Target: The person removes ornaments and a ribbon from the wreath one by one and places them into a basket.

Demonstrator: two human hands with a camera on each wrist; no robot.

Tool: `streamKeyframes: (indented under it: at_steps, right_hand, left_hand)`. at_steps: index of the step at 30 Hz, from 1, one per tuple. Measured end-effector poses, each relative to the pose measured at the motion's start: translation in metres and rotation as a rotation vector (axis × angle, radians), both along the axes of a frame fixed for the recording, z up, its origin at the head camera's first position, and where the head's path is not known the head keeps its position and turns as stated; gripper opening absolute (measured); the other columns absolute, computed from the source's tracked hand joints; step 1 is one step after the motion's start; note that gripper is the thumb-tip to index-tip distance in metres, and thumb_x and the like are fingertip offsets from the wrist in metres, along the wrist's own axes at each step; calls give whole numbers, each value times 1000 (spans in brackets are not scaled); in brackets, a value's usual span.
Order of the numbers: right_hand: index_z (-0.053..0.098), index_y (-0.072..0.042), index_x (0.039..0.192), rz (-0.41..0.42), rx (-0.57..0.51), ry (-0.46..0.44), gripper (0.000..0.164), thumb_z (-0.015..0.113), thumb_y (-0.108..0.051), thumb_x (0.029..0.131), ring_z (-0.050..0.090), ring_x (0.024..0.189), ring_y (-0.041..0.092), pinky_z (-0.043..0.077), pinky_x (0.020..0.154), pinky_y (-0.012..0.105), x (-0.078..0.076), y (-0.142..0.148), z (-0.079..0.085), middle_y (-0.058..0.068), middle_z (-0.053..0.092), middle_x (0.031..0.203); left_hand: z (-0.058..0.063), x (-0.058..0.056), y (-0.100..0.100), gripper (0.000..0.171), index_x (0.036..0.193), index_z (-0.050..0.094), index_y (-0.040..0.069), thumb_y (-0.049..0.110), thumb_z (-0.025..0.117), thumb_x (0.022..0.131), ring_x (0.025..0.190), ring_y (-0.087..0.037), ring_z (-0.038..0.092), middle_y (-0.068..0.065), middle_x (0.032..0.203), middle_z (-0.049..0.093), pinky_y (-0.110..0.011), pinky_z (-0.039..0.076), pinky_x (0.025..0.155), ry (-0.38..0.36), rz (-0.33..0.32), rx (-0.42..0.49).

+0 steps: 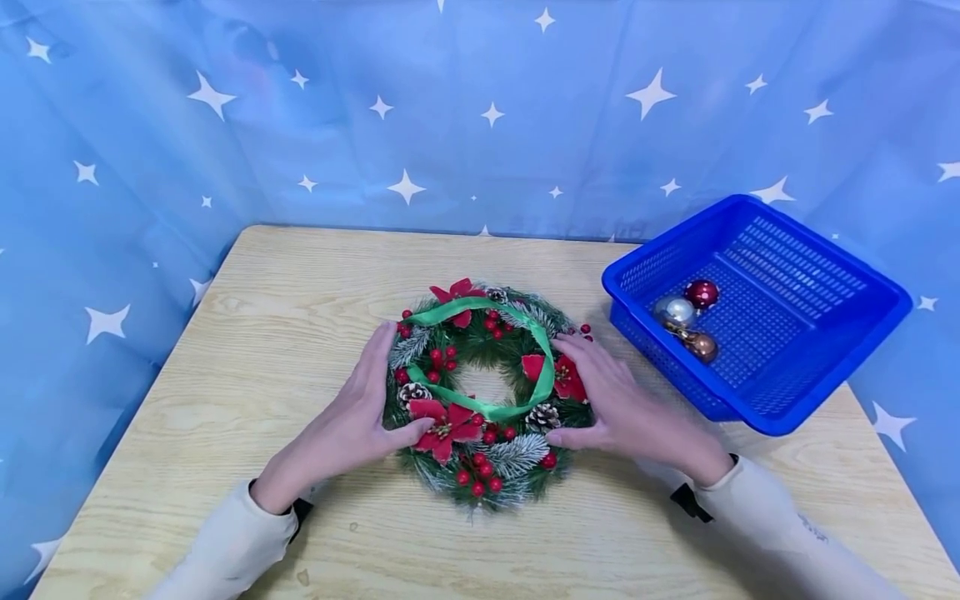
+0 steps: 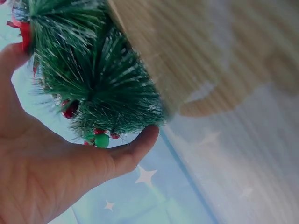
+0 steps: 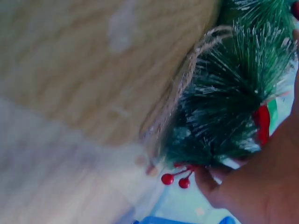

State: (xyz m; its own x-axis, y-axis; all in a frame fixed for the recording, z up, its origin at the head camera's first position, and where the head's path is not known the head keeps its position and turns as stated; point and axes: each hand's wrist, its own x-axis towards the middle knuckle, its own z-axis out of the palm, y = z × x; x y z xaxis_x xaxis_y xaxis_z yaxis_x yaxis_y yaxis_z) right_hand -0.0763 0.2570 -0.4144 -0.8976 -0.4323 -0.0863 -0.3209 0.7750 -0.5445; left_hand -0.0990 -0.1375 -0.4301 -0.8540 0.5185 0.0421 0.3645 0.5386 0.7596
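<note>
A Christmas wreath [image 1: 517,454] lies on the table, with frosted green needles, red poinsettias [image 1: 444,429], berries and pine cones [image 1: 542,417]. A loose green ribbon [image 1: 543,342] loops over its top. My left hand [image 1: 363,408] grips the wreath's left side, thumb by the lower-left poinsettia. On the opposite side my right hand [image 1: 618,408] holds the rim, its thumb near a pine cone. In the left wrist view, thumb and fingers span the needles [image 2: 107,79]. The right wrist view shows brown twine [image 3: 187,74] along the wreath's underside. Some fingertips are hidden.
To the right, a blue plastic basket [image 1: 825,367] stands on the wooden table [image 1: 225,375]. Inside it lie a red ornament [image 1: 701,293], a clear one with a pearly white centre [image 1: 678,312] and a copper-coloured one [image 1: 702,346]. A blue starry curtain [image 1: 450,108] hangs behind.
</note>
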Motion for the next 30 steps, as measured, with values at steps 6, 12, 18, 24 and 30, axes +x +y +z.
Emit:
streamKeyframes:
  at_steps: [6, 12, 18, 24, 30]
  right_hand:
    - [20, -14, 174, -52, -12, 28, 119, 83, -67, 88, 15, 162, 46, 16, 116, 83, 9, -14, -4, 17, 21, 178]
    - [19, -11, 174, -139, -43, 21, 119, 85, -64, 89, 13, 163, 46, 15, 113, 86, 21, -29, -5, 20, 18, 178]
    - [21, -10, 173, -210, -14, 49, 118, 81, -68, 90, 17, 162, 44, 18, 113, 84, 32, -43, -6, 20, 22, 176]
    - [21, -7, 173, -250, 35, 90, 119, 77, -73, 90, 19, 161, 45, 19, 114, 84, 40, -53, -6, 21, 25, 175]
    - [25, -6, 171, -264, -25, 85, 112, 80, -65, 93, 23, 160, 45, 18, 115, 81, 39, -49, 1, 23, 30, 172]
  left_hand:
    - [4, 9, 1, 119, 176, -9, 19, 57, 75, 100, 167, -32, 2, -9, 182, -2, -74, 17, 122, 41, 52, -31]
    - [9, 17, 6, 127, 176, -5, 17, 68, 76, 93, 166, -35, 6, -7, 183, 0, -82, 16, 117, -3, 128, -68]
    - [8, 23, 13, 133, 176, -3, 15, 75, 78, 88, 165, -40, 10, -11, 182, 3, -83, 20, 115, 10, 181, -96]
    - [5, 26, 16, 133, 176, -3, 11, 72, 78, 89, 164, -44, 10, -16, 181, 3, -82, 24, 114, -8, 175, -99]
    - [0, 23, 15, 127, 175, -2, 8, 57, 83, 93, 164, -44, 11, -19, 181, 3, -80, 27, 115, -7, 129, -64]
